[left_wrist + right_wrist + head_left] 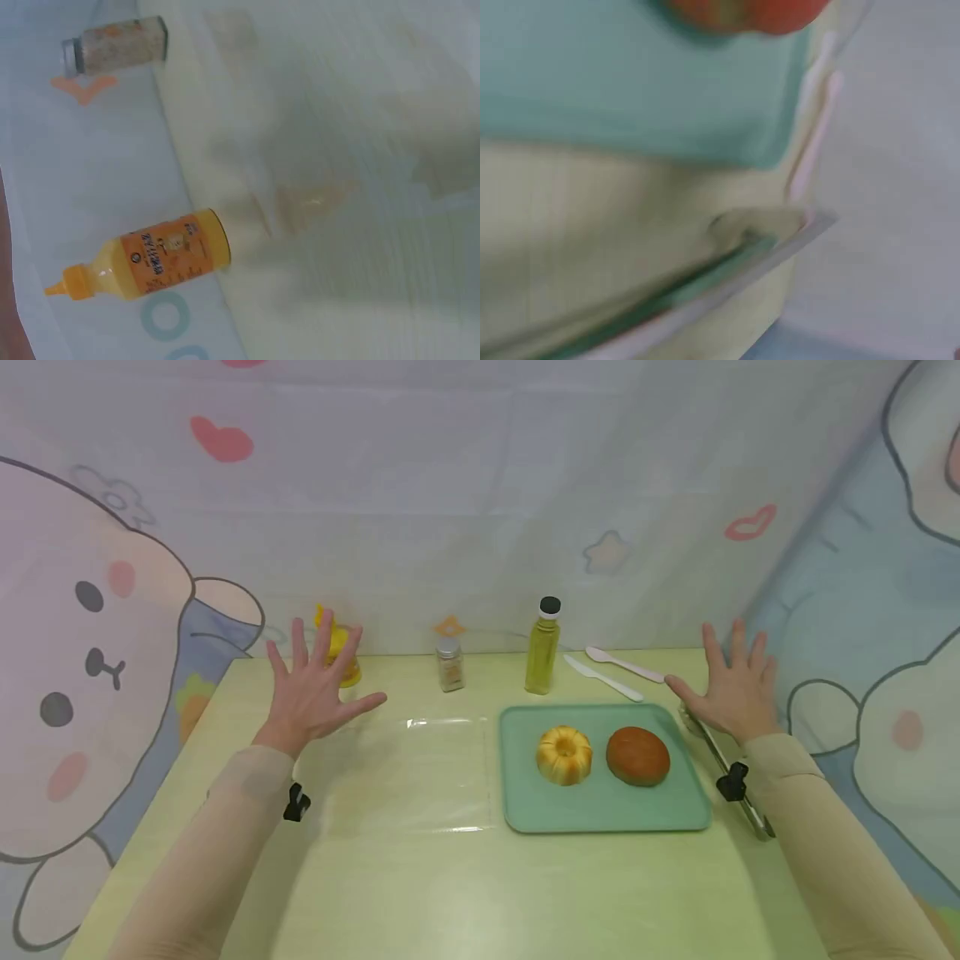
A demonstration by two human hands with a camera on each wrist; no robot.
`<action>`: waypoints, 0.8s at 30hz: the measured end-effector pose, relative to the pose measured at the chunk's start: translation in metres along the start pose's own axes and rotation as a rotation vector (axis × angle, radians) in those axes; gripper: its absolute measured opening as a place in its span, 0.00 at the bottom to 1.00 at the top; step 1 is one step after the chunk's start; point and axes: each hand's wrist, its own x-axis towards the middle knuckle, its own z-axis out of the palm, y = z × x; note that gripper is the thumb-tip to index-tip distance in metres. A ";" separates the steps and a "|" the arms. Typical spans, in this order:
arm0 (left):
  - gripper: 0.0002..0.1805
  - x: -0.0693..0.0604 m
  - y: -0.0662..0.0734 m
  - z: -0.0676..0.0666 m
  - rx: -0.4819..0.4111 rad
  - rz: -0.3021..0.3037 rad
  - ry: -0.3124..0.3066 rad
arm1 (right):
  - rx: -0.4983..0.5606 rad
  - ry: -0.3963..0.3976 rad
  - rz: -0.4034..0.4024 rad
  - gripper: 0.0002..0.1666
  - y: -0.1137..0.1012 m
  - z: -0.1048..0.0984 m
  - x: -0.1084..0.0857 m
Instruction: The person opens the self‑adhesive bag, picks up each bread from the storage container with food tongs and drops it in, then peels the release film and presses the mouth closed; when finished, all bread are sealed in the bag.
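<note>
In the head view my left hand (306,697) is raised with fingers spread, holding nothing. Behind its fingers stands a yellow squeeze bottle (351,672), partly hidden; the left wrist view shows the bottle (169,253) with its orange label. My right hand (738,695), also spread and bare, hovers above a long shiny metal utensil (712,742), perhaps tongs, partly covered by the wrist. The utensil (697,296) is blurred in the right wrist view. Left of that hand, a green tray (600,818) carries a fluted ring-shaped cake (553,768) and a brown bun (637,758).
Along the back edge stand a small spice jar (451,670) and an oil bottle (542,656) with a dark cap. A white plastic knife (606,680) and a pinkish spoon (630,667) lie behind the tray. Left of the tray lies a clear sheet (420,777). A printed curtain (420,510) hangs behind.
</note>
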 end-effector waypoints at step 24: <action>0.36 -0.046 0.107 0.030 -0.307 0.211 -0.176 | 0.427 -0.210 -0.562 0.35 -0.224 0.047 -0.054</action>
